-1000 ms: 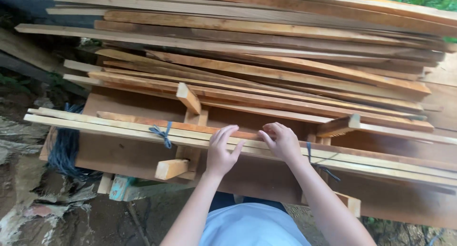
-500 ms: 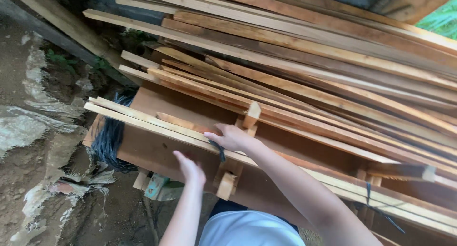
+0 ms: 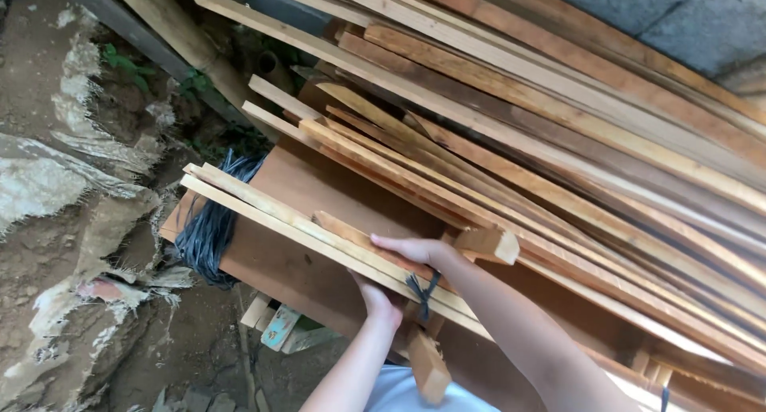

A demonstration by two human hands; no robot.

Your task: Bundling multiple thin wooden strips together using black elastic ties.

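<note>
- Right hand (image 3: 411,248) lies flat and open on the tied slats (image 3: 319,232).
- Left hand (image 3: 379,300) cups the slats from beneath, fingers hidden.
- Dark cord (image 3: 421,288) binds them.

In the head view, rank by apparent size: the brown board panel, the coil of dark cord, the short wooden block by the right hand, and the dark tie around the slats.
1. brown board panel
2. coil of dark cord
3. short wooden block
4. dark tie, smallest, though the block and the tie look fairly close in size.
</note>
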